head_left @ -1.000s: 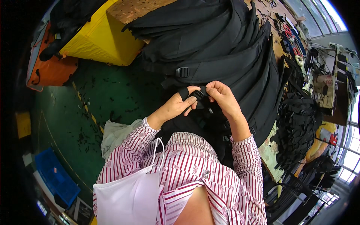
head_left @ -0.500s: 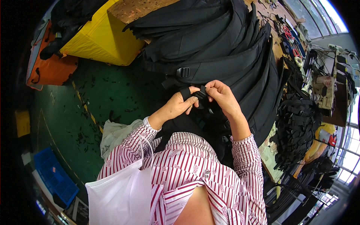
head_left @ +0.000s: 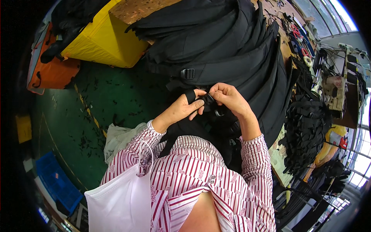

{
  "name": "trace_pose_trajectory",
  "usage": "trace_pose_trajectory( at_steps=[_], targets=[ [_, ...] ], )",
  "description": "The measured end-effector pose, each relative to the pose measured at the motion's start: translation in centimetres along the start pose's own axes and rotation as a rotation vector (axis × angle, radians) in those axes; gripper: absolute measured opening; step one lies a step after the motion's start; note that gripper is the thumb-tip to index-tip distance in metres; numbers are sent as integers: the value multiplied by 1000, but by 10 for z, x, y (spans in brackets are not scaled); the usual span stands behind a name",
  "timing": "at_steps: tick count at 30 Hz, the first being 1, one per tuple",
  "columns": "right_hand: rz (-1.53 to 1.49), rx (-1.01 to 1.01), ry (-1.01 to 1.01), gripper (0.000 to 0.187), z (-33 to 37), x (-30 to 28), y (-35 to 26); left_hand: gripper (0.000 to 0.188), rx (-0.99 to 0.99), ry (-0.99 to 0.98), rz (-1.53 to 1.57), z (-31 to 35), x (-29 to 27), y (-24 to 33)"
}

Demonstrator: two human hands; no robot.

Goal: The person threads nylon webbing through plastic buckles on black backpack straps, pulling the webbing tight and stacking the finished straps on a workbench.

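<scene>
My left hand [head_left: 181, 110] pinches a small black plastic strap buckle [head_left: 208, 99] between thumb and fingers. A black band [head_left: 190, 96] crosses its index finger. Opposite it, my right hand [head_left: 232, 101] is closed, thumb and forefinger pressed together at the buckle's upper right side, on what appears to be the end of black webbing; the fingertips partly hide it. Just beyond both hands lie padded black shoulder straps [head_left: 224, 71] in an overlapping pile. One of them carries another black buckle [head_left: 188, 74]. Dark fabric hangs below the hands, against my striped shirt.
A yellow bin [head_left: 104, 42] and an orange bin [head_left: 58, 69] stand at the far left. Black scraps litter the green floor [head_left: 116, 92]. To the right are a heap of short black straps [head_left: 305, 135] and red-handled scissors [head_left: 296, 33] on the wooden table. A blue crate [head_left: 58, 181] sits lower left.
The webbing tip that stood up beside my right fingers no longer shows. My right hand and wrist have shifted slightly and the buckle has tilted; my left hand keeps its grip.
</scene>
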State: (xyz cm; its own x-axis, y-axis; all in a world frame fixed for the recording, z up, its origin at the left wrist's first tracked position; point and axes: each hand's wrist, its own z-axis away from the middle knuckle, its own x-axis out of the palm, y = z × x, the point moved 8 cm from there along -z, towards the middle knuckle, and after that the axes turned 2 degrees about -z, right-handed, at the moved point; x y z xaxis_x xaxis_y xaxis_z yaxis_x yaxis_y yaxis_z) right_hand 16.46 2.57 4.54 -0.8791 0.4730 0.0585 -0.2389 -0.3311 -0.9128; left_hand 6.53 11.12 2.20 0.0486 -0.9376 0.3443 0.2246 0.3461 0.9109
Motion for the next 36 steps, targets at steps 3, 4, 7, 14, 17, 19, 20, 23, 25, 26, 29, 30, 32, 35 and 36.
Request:
trace_pose_trajectory(
  at_steps=[3,4,7,14,17,19,20,23,25,26,29,30,32,35,36],
  targets=[
    [-51,7,-48,12,1,1,-1,28,-22,28,7,-1,-1,-2],
    [-44,9,-84,13,2,2,0,28,-23,29,6,0,-2,-1],
    [-39,5,-128,14,4,6,-3,25,-13,2,-11,0,1,1],
    [-141,-33,-136,16,6,7,-4,26,-23,18,0,0,2,4],
    [-171,-27,-128,16,6,6,-1,25,-29,23,-1,0,2,3],
    [-101,-27,-123,17,4,8,-1,24,-36,28,-5,-1,1,-1],
    [-30,-25,-118,17,3,9,-1,22,-45,27,17,-1,0,-4],
    [-30,-78,-39,17,0,8,4,19,-53,26,21,-2,1,-5],
    [-4,-94,30,18,1,8,2,18,-52,24,5,-4,4,-4],
    [23,-109,98,19,3,5,1,18,-59,27,-14,-5,5,-4],
    [137,-137,163,19,6,7,-3,18,-66,37,-44,-3,6,-4],
    [135,-138,164,19,5,9,-1,18,-65,45,-53,-3,5,-4],
    [335,-424,295,15,12,7,-19,19,-58,52,-40,-3,5,-4],
    [737,-530,303,16,25,15,-35,19,-43,68,-7,-3,2,-3],
    [736,-530,301,16,27,17,-38,18,-35,73,11,-3,1,-2]
  ],
)
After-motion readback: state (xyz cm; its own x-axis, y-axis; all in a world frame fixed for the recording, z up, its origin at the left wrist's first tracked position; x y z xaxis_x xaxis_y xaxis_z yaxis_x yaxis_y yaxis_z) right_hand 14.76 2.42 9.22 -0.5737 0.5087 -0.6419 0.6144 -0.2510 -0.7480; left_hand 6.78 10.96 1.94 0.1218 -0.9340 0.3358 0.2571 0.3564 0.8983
